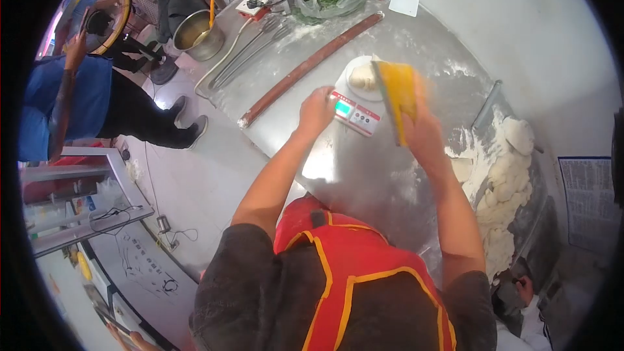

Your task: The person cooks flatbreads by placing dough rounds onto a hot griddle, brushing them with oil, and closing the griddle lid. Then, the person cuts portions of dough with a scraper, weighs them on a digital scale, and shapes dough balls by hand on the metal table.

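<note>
**Dough on the scale, flour over the steel desk**

From my distant place I take the scale (356, 117) as my landmark. It stands on the metal desk (370, 169), its display lit, with a piece of dough (362, 78) upon its white plate (372, 96). At its left edge is the left hand (317, 112), fingers bent; I cannot tell whether they grip it. Just right of the scale, the right hand (422, 127) has its fingers closed around a yellow scraper (395, 88), somewhat blurred.

Left of the scale a long brown rod (312, 68) lies slanting; farther beyond is a bag of greens (331, 0). Well to its right, a floury dough heap (510, 182) spreads near the pale wall (520, 32). Far left of the scale, a person in blue (71, 104) stands on the light floor (218, 123).
</note>
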Action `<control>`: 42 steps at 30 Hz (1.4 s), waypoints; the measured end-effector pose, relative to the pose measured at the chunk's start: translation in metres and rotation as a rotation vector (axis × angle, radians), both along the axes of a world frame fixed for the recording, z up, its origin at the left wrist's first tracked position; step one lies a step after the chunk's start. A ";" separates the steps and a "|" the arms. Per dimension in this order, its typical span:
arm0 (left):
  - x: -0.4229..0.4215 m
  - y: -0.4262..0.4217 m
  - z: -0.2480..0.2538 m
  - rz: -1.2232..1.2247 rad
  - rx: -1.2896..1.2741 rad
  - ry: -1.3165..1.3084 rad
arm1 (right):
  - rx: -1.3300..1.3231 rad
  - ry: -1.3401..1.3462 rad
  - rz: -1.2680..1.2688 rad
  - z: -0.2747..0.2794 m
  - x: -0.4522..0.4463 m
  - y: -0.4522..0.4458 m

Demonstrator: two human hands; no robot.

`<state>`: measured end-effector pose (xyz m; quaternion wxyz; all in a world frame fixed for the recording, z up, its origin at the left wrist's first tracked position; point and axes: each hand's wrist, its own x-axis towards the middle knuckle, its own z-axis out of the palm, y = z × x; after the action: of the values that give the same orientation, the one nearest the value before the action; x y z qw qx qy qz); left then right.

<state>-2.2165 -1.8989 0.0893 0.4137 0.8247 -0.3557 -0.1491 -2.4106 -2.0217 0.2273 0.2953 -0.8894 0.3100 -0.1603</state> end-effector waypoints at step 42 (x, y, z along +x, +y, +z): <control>-0.175 -0.022 -0.037 -0.217 -0.111 0.225 | 0.159 0.064 -0.297 -0.033 -0.175 0.062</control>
<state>-2.3916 -1.9210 0.0527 0.4771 0.7356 -0.4016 -0.2645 -2.5860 -1.9593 0.1946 0.3277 -0.8123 0.4589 -0.1489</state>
